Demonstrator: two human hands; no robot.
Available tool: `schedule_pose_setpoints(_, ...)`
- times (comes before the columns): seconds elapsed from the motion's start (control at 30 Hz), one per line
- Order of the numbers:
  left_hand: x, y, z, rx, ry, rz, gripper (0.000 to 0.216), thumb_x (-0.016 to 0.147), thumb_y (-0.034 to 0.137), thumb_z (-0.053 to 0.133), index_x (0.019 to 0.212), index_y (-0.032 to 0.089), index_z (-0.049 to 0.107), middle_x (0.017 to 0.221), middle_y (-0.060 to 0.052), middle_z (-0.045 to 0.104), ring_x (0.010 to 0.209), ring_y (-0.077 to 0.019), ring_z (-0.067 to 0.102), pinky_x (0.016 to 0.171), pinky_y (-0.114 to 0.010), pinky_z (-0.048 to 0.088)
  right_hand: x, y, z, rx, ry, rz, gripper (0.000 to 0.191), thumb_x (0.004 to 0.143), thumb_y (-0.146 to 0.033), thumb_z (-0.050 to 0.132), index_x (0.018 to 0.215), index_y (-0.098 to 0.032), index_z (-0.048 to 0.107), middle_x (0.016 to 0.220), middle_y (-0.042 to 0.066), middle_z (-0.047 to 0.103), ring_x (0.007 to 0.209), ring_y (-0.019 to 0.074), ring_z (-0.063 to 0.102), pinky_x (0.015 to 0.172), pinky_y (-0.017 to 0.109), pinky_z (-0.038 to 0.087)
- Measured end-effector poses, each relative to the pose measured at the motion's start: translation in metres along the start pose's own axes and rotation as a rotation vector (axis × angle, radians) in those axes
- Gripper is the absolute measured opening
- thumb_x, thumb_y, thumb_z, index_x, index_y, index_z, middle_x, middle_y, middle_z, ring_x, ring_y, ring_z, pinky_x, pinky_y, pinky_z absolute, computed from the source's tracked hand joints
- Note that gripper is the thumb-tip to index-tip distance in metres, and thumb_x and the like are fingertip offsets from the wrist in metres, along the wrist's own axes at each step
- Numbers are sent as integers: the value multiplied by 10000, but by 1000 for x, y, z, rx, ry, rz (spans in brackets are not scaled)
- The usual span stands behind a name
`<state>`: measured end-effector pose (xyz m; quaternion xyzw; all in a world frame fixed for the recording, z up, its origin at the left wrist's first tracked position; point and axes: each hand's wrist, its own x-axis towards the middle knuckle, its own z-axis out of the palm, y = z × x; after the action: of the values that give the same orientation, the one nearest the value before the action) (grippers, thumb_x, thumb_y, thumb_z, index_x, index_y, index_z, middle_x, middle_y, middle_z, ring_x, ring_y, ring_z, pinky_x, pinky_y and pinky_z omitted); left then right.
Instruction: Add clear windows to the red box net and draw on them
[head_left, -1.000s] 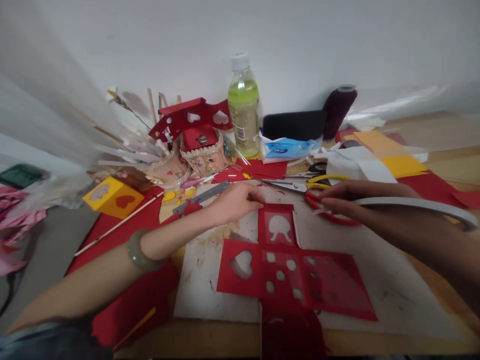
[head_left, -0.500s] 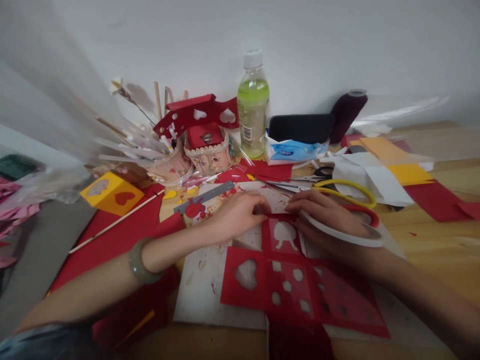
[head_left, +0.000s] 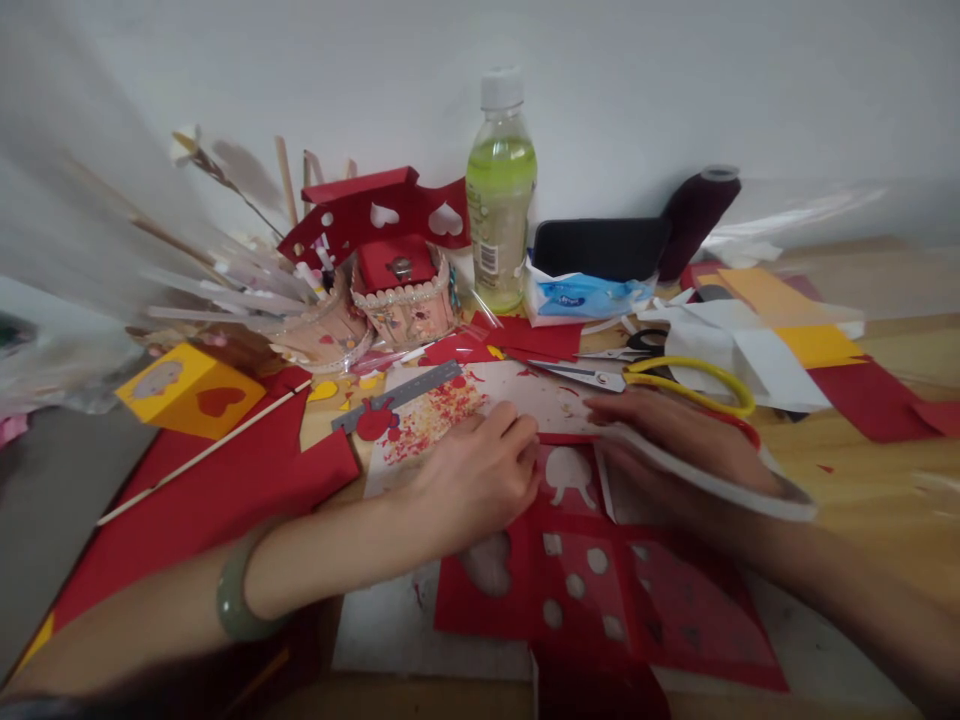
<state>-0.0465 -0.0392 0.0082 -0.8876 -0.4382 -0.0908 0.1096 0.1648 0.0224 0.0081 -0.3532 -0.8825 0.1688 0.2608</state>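
My left hand (head_left: 484, 465) is closed, its fingers curled at the left edge of the upper panel of a red paper cut-out (head_left: 517, 600). Anything pinched in those fingers is hidden. The cut-out lies flat, with heart, rabbit-like and dot-shaped openings, and clear film appears to cover some of them. My right hand (head_left: 667, 430), smeared by motion, is at the upper panel's right side. A thin white ring, which looks like a roll of tape (head_left: 735, 485), loops round this hand. Beyond the fingers lie yellow-handled scissors (head_left: 592, 376).
A grey ruler (head_left: 420, 388) and paper scraps lie on the white board (head_left: 390, 630). Behind stand decorated pots (head_left: 409, 310), a drink bottle (head_left: 501, 200), a tissue pack (head_left: 585, 295) and a phone (head_left: 600, 248). A yellow box (head_left: 187, 390) sits left; coloured paper (head_left: 877, 400) lies right.
My left hand has moved down, nearer the heart-shaped opening. My right hand has shifted slightly right, with the white ring reaching further right and lower. The view has moved a little.
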Motion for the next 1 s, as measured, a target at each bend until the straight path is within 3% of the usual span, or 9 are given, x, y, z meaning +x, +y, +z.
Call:
schedule_pose_setpoints(0.1, -2, 2, 5, 8, 37, -1, 210, 891, 192, 488, 788, 112, 652, 748, -63, 553, 757, -222, 506, 537, -317, 442, 19, -15, -3, 275, 38, 285, 223, 777, -311, 619, 968, -197, 622, 814, 46, 712, 716, 203, 678, 621, 318, 543)
schedule_pose_setpoints(0.23, -5, 2, 8, -36, 62, -46, 232, 900, 204, 470, 821, 106, 666, 740, -65, 572, 743, -223, 516, 548, -324, 457, 37, -20, 7, 420, -81, 416, 148, 708, -259, 643, 839, -193, 625, 719, 13, 692, 657, 178, 652, 563, 270, 486)
schedule_pose_setpoints(0.37, -6, -5, 9, -341, 94, -214, 178, 893, 242, 530, 903, 154, 685, 797, -42, 633, 783, -196, 548, 679, -322, 488, 38, -13, 21, 476, -161, 527, 159, 711, -294, 644, 830, -194, 607, 705, 3, 679, 635, 166, 630, 536, 255, 449)
schedule_pose_setpoints(0.47, -2, -12, 8, -560, 42, -411, 64, 837, 208, 624, 864, 194, 681, 800, -2, 667, 793, -170, 583, 754, -314, 480, 37, -13, 22, 528, -181, 548, 158, 712, -302, 647, 821, -199, 597, 723, 5, 678, 666, 168, 633, 556, 255, 447)
schedule_pose_setpoints(0.57, 4, -16, 6, -626, -21, -561, 74, 755, 195, 710, 813, 186, 664, 803, 7, 677, 783, -173, 604, 738, -315, 478, 37, -15, 20, 530, -186, 550, 154, 723, -309, 644, 820, -200, 596, 731, 6, 676, 680, 169, 629, 577, 260, 445)
schedule_pose_setpoints(0.83, 9, -17, 11, -669, 89, -494, 24, 791, 200, 674, 775, 191, 690, 760, 3, 657, 753, -156, 593, 712, -299, 472, 33, -12, 21, 477, -134, 498, 190, 760, -363, 641, 835, -192, 606, 763, 14, 654, 689, 169, 598, 599, 275, 431)
schedule_pose_setpoints(1.0, 7, -19, 13, -782, 134, -542, 52, 797, 165, 656, 779, 189, 698, 747, 4, 660, 740, -154, 587, 713, -305, 460, 35, -14, 21, 470, -93, 500, 179, 745, -354, 655, 810, -193, 613, 731, 13, 651, 660, 164, 597, 578, 267, 440)
